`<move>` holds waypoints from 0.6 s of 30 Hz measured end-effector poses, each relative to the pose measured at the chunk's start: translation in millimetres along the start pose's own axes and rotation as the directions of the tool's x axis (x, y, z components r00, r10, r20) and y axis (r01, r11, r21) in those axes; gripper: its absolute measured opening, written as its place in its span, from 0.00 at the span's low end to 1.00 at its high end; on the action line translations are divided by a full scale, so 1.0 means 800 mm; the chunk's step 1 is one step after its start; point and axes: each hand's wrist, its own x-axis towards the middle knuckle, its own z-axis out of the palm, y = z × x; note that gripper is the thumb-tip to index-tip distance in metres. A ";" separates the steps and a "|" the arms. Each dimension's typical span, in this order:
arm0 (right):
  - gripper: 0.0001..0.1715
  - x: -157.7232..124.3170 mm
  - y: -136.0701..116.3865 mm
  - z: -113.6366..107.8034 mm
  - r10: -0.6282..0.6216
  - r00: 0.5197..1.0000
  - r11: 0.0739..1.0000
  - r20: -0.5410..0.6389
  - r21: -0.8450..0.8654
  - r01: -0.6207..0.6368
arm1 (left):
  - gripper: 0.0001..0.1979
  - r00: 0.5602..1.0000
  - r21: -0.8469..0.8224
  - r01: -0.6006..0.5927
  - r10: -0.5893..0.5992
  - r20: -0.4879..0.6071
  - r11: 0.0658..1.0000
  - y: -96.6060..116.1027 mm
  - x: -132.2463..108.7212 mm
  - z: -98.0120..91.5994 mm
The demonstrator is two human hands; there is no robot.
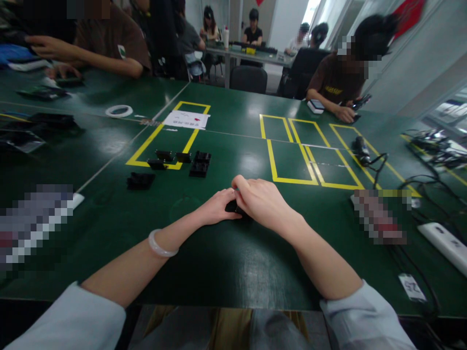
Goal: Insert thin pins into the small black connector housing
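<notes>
Both my hands meet over the green table (219, 253), closed around a small black part (231, 206). Most of it is hidden by my fingers, so its kind does not show. My left hand (219, 206) grips it from the left, with a pale bracelet on that wrist. Bent over it from the right and partly covering it is my right hand (262, 201). To the left stand several small black plastic pieces: an upright one (183, 157), a pair of blocky ones (200, 164) and a jagged one (140, 180).
Yellow tape outlines (295, 182) mark the table. A printed paper sheet (187, 119) and a white tape roll (118, 111) lie at the far left. Cables (434, 146), a black device (361, 149) and a white power strip (443, 245) are on the right. Other people sit around.
</notes>
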 end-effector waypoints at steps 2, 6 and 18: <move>0.14 0.000 0.001 -0.001 -0.007 1.000 1.000 -0.009 -0.015 0.007 | 0.17 1.000 -0.008 -0.016 0.016 0.009 1.000 -0.001 0.000 0.000; 0.16 0.000 0.003 0.000 -0.025 1.000 0.999 0.000 -0.038 0.025 | 0.17 0.999 -0.004 -0.029 0.029 0.014 1.000 -0.001 0.000 -0.001; 0.15 0.002 0.003 0.001 -0.025 1.000 0.999 -0.011 -0.030 0.025 | 0.17 0.999 0.010 -0.033 0.033 0.017 0.999 -0.001 0.000 -0.002</move>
